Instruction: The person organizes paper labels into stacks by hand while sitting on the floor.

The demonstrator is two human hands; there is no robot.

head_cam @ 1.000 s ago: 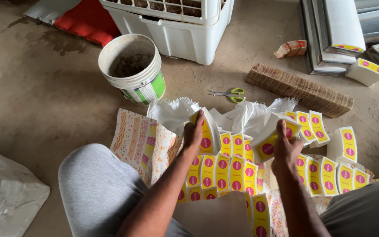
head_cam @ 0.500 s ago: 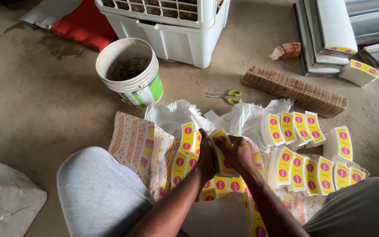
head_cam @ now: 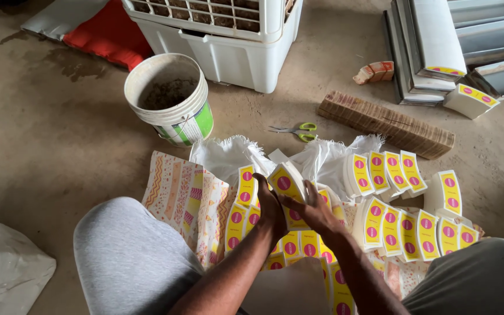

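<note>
I sit on the floor with curved yellow-and-white paper blanks marked with pink dots spread between my knees. My left hand (head_cam: 270, 211) and my right hand (head_cam: 312, 211) meet at the middle and together grip one thick stack of these blanks (head_cam: 286, 179), tilted up on edge. More stacks (head_cam: 384, 172) stand in rows to the right, and others (head_cam: 406, 234) lie near my right knee. Flat blanks (head_cam: 300, 244) lie under my wrists. A white woven sack (head_cam: 227, 156) lies beneath the piles.
A patterned paper sheet (head_cam: 179, 201) lies by my left knee. Behind are a white bucket with a green label (head_cam: 170, 99), green-handled scissors (head_cam: 298, 129), a brown cardboard bundle (head_cam: 387, 122), a white plastic crate-like unit (head_cam: 223, 35), metal channels (head_cam: 438, 41) and a plastic bag (head_cam: 1, 274).
My hands were apart on separate stacks a second ago. They have come together at the middle and lifted one stack onto its edge.
</note>
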